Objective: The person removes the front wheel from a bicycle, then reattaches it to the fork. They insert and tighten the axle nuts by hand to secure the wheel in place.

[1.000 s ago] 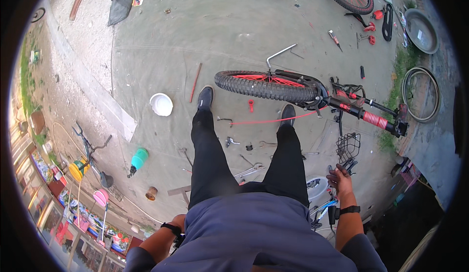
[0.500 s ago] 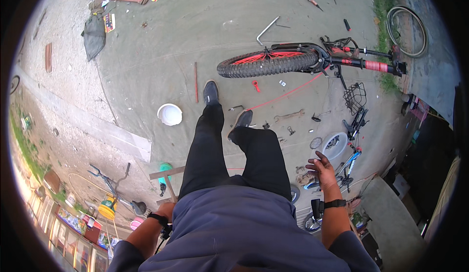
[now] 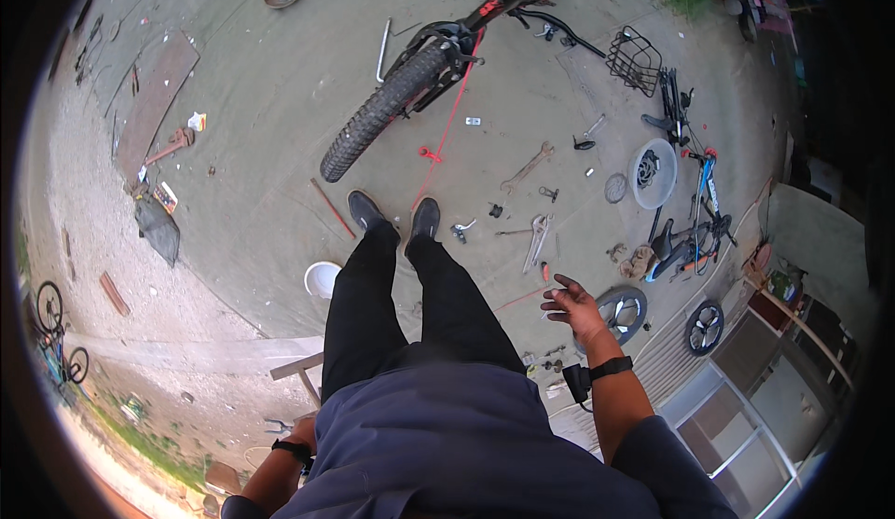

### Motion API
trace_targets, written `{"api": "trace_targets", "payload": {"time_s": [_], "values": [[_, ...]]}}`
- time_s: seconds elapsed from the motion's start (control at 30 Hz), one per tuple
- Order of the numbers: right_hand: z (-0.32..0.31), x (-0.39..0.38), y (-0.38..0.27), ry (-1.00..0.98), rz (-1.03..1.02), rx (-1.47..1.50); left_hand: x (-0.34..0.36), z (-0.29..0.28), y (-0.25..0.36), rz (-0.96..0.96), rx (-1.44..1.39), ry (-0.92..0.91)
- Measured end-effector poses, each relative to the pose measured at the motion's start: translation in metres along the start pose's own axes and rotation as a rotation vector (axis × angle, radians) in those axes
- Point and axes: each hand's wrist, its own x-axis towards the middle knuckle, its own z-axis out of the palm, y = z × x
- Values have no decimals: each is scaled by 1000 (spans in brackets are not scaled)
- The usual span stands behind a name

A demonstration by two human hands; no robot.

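My left hand hangs low beside my hip, its fingers mostly hidden by my shirt. A brown wooden piece with a crossbar rises from it, and the hand appears closed round its lower end. My right hand is held out over the ground, fingers apart and nothing in it. Below and beside it lies a spoked wheel with a dark tyre. Just past its fingertips is a screwdriver-like tool with an orange handle. Wrenches lie a little farther off.
A black-and-red bicycle frame with a knobby tyre lies ahead of my feet. A white bucket stands beside my left leg. To the right are a pale tub of parts, a wire basket and a blue bicycle frame.
I have turned to the right, so the ground swings leftward in view, and my feet have stepped round. The wooden piece stays with my left hand. My right hand remains held out with its fingers apart.
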Motion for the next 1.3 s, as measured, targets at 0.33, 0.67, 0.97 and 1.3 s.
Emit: {"api": "trace_targets", "payload": {"time_s": [0.33,0.67,0.97,1.3], "values": [[-18,-17,89,136,81,289,-23,-94,24,-69,270,-68],[86,-57,157,220,158,566,-21,-233,-31,-20,531,-43],[167,-60,200,212,210,738,-20,-299,-50,-78,881,-100],[161,-42,266,169,146,790,-22,-274,-38,-152,877,-47]]}}
